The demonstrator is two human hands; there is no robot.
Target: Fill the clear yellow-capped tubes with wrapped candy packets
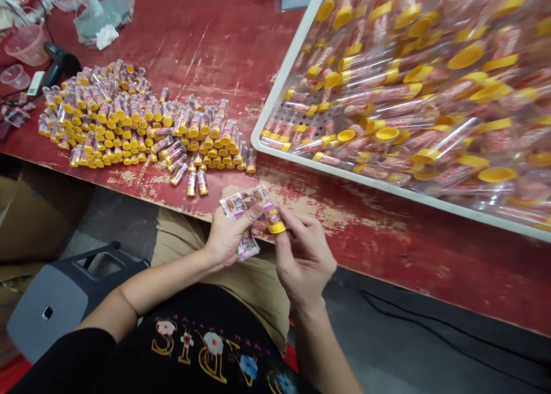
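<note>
My left hand (230, 233) is closed around a stack of printed labels (247, 248), its thumb pressed on top, over the table's front edge. Between the thumb and fingers of my right hand (303, 250) is a small clear tube with a yellow cap (276, 226). A label (259, 196) lies against the tube, close to my left thumb. Behind my hands, on the red table (206, 44), is a large pile of small yellow-capped tubes (124, 119); a few lie loose at its front.
A white-rimmed tray (344, 179) of larger yellow-capped tubes fills the right. A black hair dryer (58, 64), plastic cups (28, 45) and bags are at the back left. A grey case (55, 305) stands below the table.
</note>
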